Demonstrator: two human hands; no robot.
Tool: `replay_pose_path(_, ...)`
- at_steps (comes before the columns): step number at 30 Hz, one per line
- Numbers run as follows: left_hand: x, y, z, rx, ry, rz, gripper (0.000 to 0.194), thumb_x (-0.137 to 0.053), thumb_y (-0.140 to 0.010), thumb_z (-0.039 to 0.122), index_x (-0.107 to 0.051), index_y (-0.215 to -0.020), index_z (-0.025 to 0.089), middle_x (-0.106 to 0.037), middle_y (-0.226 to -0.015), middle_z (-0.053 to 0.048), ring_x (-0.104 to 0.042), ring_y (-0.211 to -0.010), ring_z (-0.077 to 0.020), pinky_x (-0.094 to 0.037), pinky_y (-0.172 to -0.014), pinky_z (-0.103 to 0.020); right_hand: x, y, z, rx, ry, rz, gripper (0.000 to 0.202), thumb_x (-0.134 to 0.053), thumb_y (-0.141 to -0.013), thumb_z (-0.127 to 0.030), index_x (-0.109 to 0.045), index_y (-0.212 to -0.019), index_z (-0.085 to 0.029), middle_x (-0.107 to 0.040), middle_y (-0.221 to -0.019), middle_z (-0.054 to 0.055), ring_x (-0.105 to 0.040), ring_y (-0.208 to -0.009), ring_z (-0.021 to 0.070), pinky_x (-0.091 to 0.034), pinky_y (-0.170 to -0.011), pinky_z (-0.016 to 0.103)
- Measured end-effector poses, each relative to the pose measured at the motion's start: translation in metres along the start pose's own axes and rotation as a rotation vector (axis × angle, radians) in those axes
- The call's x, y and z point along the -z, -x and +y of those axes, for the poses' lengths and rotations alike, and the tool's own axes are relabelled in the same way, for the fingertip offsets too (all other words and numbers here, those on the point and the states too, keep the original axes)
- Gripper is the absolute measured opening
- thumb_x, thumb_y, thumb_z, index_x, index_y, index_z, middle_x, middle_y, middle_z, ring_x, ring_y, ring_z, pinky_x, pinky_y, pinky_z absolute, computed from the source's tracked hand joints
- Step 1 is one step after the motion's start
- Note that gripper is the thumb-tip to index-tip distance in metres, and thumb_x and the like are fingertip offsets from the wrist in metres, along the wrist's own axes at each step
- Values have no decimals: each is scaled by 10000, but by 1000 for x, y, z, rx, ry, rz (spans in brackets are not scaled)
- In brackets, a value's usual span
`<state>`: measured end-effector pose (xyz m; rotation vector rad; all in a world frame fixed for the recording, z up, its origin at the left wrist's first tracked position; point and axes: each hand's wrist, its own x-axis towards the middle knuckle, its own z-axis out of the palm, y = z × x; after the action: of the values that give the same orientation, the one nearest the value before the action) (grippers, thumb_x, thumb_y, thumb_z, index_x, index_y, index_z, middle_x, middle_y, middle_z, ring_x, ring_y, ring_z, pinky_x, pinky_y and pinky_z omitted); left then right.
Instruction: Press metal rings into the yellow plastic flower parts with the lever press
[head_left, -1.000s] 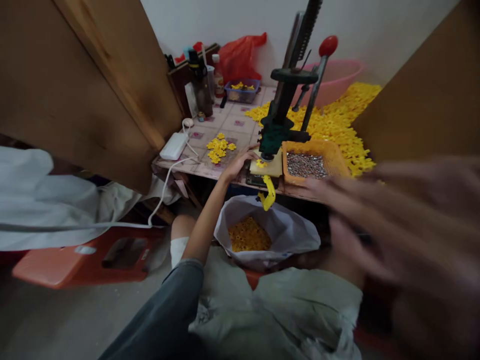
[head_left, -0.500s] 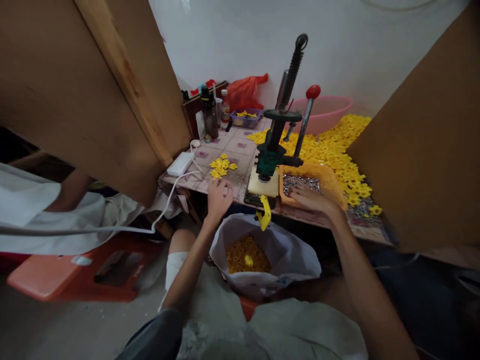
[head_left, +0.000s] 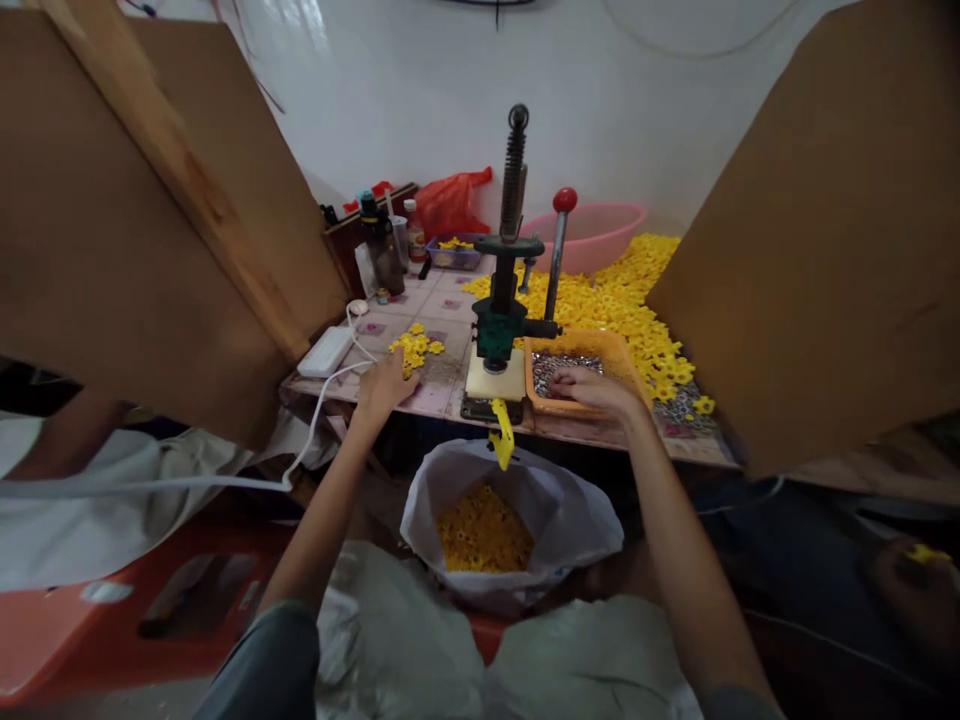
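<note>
My left hand (head_left: 385, 387) rests at the near edge of a small cluster of yellow flower-shaped pieces (head_left: 415, 345); its fingers are bent and apart, with nothing clearly held. Inside the orange basket (head_left: 600, 345), my right hand (head_left: 589, 387) has its fingertips together at the small silver metal parts (head_left: 551, 372); what they pinch is too small to make out. Between my hands stands a dark green hand press (head_left: 499, 330) with a red-knobbed lever (head_left: 564, 200). A yellow strip (head_left: 502, 435) sticks out at the front of its base.
Below the table edge, an open white sack (head_left: 577, 515) holds many yellow pieces. A large yellow pile (head_left: 622, 300) and a pink basin (head_left: 607, 235) lie behind the basket. Cardboard panels flank both sides. At the left are a power strip (head_left: 327, 352) and bottles (head_left: 384, 255).
The camera view has turned, so the scene sits further left. My left hand has moved up to the yellow cluster. The fingers of my right hand have drawn together in the basket.
</note>
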<state>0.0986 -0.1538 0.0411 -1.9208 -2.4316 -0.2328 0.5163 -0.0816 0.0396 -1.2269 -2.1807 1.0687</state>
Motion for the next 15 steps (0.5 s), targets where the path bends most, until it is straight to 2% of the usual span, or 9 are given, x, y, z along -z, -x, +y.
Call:
replay_pose_path(3,7,-8,-8,-25,28,-46,452,-594,-995,448,-644,-1332,151,-783,-1200,-245,-745,-1145,-434,-541,-919,-441,-2,6,-4,-68,-154,101,224,-771,-808,-380,-674,-881,-192,-755,-858,62,-686,-792,197,-551,-714,292)
replay_pose_path(6,9,-19,-3,-111,260,-1,273,-656,-950,427,-676,-1104,203,-779,-1011,-137,-742,-983,-341,-526,-847,-376,-3,12,-11,-80,-187,178,330,-827,-794,-481,-670,-840,-195,-750,-824,73,-689,-791,213,-541,-726,315)
replay_pose_path(9,-3,-22,26,-246,785,73,283,-635,-983,487,-638,-1083,222,-709,-866,-43,-673,-802,-229,-510,-772,-321,-1,16,-18,-32,-118,215,403,-855,-753,-561,-713,-817,-190,-740,-812,62,-669,-792,212,-528,-746,327)
replay_pose_path(11,-17,-16,52,-279,1171,12,405,-580,-1030,561,-602,-1244,217,-704,-871,-33,-639,-728,-191,-507,-725,-307,0,19,-22,-2,-76,257,399,-831,-766,-572,-735,-833,-190,-744,-817,60,-668,-803,219,-527,-751,334)
replay_pose_path(12,-24,-13,64,-292,1296,-30,470,-565,-1036,598,-586,-1309,217,-711,-895,-37,-636,-717,-183,-509,-716,-306,1,21,-24,10,-56,290,385,-809,-781,-565,-743,-843,-191,-750,-827,62,-673,-813,226,-530,-758,339)
replay_pose_path(15,-40,-4,85,-397,1447,-70,508,-660,-977,633,-621,-1270,220,-753,-1106,-81,-714,-968,-213,-552,-860,-320,-3,26,-33,37,-1,435,350,-741,-839,-543,-748,-871,-194,-769,-878,72,-691,-850,239,-546,-801,359)
